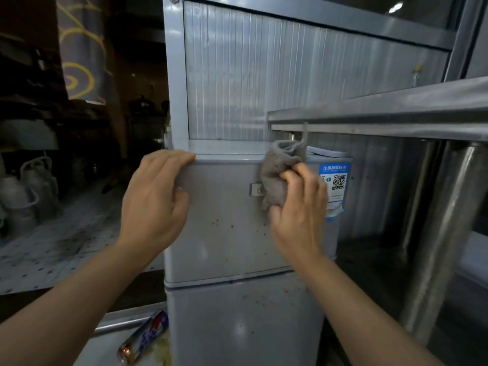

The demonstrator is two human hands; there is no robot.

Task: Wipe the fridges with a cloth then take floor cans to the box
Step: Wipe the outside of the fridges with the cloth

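A small grey two-door fridge [227, 233] stands in front of me, its doors speckled with brown spots. My right hand [298, 212] presses a crumpled grey cloth [277, 175] against the upper door, near a small metal badge and a blue QR-code label [334, 186]. My left hand [155, 196] grips the upper door's top left corner, fingers hooked over the edge. One drink can [144, 336], red, white and blue, lies on its side on the floor at the fridge's lower left.
A steel table [396, 114] with round legs [438, 247] stands close on the right, its edge just above the fridge top. A ribbed panel in a metal frame [250, 75] rises behind the fridge. White plastic containers [23, 196] sit on the dotted floor at left.
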